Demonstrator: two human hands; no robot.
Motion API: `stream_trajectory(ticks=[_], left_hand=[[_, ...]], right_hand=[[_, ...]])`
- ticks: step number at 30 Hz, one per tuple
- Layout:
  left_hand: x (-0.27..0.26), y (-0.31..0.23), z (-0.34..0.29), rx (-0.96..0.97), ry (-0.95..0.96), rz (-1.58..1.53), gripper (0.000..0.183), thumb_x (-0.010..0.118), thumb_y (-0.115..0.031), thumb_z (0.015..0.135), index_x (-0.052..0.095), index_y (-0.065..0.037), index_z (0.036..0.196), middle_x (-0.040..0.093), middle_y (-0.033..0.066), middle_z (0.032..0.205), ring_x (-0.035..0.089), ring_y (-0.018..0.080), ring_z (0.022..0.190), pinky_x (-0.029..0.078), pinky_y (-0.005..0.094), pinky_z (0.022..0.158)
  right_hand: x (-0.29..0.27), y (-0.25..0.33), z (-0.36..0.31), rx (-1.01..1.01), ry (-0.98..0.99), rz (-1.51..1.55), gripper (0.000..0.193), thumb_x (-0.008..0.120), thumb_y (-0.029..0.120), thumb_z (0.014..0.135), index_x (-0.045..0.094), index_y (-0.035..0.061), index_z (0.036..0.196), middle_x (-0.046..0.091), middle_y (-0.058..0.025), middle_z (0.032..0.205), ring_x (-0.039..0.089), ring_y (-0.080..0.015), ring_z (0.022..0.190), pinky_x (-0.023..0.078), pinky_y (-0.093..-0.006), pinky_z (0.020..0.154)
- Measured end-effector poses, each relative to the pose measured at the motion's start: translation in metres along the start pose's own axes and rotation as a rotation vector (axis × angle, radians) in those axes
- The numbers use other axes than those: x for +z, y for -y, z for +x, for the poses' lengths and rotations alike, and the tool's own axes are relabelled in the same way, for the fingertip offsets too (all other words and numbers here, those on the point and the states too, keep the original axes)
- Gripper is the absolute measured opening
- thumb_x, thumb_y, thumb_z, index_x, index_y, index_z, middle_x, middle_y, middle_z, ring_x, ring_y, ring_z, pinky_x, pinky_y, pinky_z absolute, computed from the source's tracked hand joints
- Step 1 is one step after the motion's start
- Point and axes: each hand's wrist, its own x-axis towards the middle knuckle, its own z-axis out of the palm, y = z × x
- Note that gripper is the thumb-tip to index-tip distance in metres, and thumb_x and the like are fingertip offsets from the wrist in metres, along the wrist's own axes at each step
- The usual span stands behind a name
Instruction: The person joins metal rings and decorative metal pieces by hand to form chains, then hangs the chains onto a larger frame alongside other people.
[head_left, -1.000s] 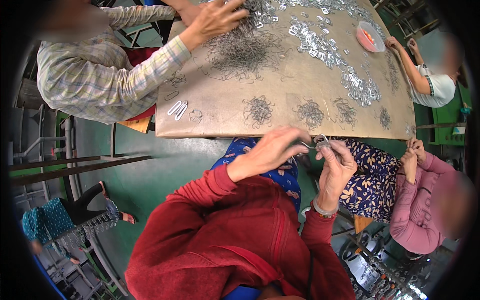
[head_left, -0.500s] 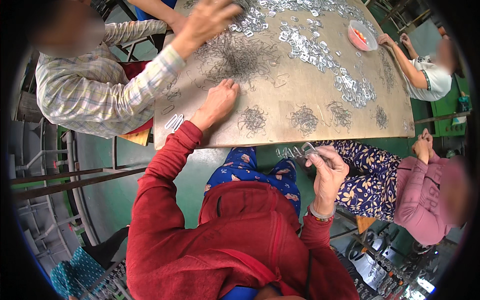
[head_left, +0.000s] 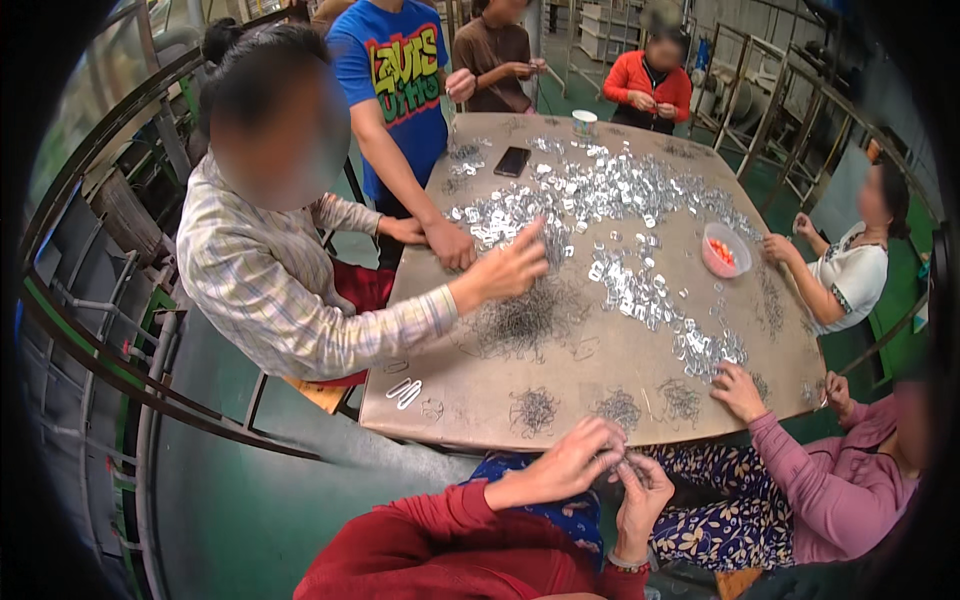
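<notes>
Left hand, right hand together, fingers bent, meeting.

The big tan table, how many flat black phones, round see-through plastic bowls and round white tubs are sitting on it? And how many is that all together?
Flat black phone: 1
Round see-through plastic bowl: 1
Round white tub: 1
Total: 3

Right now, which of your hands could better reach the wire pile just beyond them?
Probably the left hand: it lies closer to that wire pile, while the right hand sits farther back. The difference is slight, though.
</notes>
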Motion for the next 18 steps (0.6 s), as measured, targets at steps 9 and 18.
stream_trajectory(ticks=[9,18], left_hand=[[0.02,-0.003,-0.004,-0.003,-0.041,0.222,0.016,0.062,-0.006,0.082,0.051,-0.002,0.093,0.051,0.0147,0.112,0.048,0.034,0.105,0.042,0.0405,0.087],[0.022,0.013,-0.002,-0.075,0.021,-0.019,0.013,0.053,0.002,0.084,0.046,-0.001,0.094,0.052,0.0178,0.104,0.051,0.0368,0.096,0.043,0.0404,0.082]], right_hand=[[-0.001,0.0,0.002,-0.132,-0.03,-0.007,0.013,0.062,-0.013,0.077,0.06,-0.006,0.088,0.059,-0.0101,0.087,0.058,-0.013,0.067,0.05,-0.024,0.06],[-0.001,0.021,0.008,-0.144,0.111,-0.36,0.016,0.067,-0.011,0.07,0.064,-0.004,0.084,0.059,-0.0084,0.082,0.059,-0.0136,0.07,0.047,-0.0226,0.056]])
